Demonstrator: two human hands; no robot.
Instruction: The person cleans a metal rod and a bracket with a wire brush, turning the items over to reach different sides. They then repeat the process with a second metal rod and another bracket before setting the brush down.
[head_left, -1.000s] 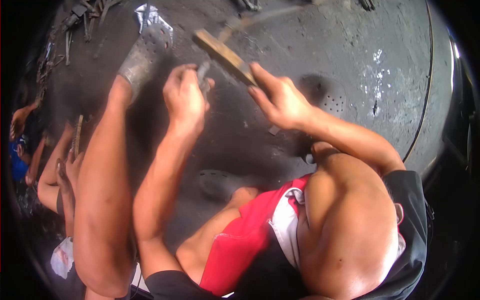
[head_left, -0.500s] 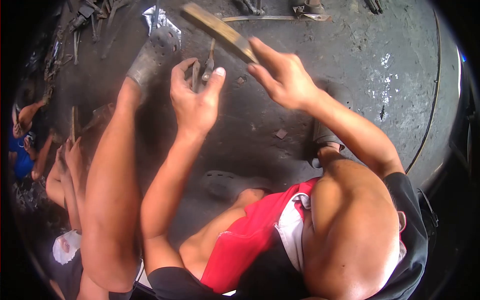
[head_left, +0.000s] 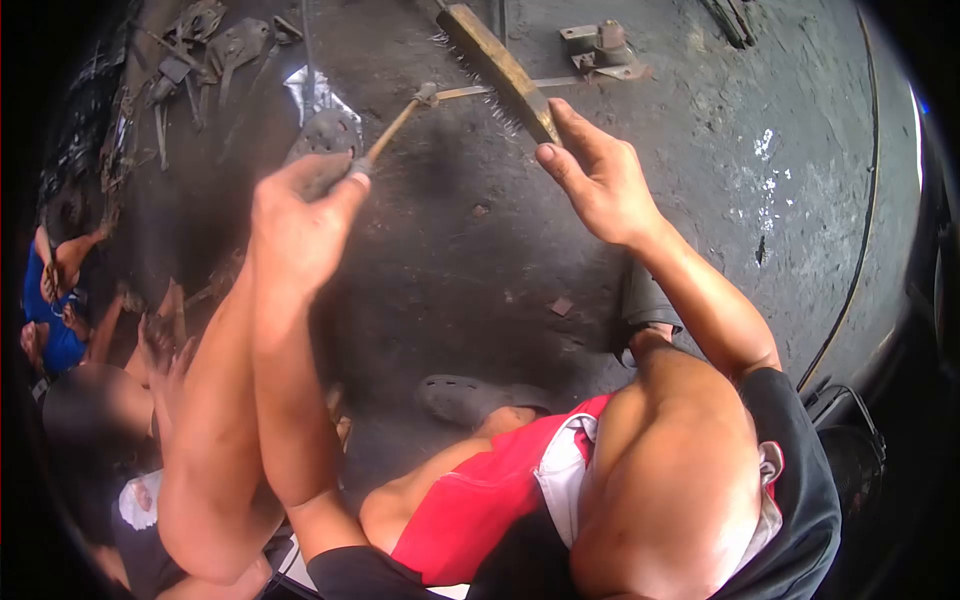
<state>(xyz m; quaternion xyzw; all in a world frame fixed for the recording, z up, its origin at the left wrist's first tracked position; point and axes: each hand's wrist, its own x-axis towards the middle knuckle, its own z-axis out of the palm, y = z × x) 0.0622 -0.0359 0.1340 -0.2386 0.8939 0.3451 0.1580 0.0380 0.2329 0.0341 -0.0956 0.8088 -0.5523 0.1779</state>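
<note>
My right hand [head_left: 603, 180] is closed on one end of a wire brush [head_left: 505, 75]. The brush has a long wooden back and thin bristles along its lower left side, and it slants up and left. My left hand [head_left: 305, 220] grips a thin rod with a knobbed end [head_left: 398, 130], which sticks out from between thumb and fingers toward the upper right. The knob is a little left of the brush bristles and apart from them. What part of the rod lies inside my left fist is hidden.
A long flat metal bar [head_left: 555, 84] and a metal bracket [head_left: 606, 50] lie on the dark floor ahead. Several metal parts [head_left: 215, 50] are heaped at upper left. Other people sit at the left, one in a blue shirt [head_left: 62, 335]. A small flat scrap [head_left: 562, 306] lies between my feet.
My left hand has moved left and slightly down, and the rod now points to the upper right. My right hand has shifted right and down with the brush, whose bristles now show.
</note>
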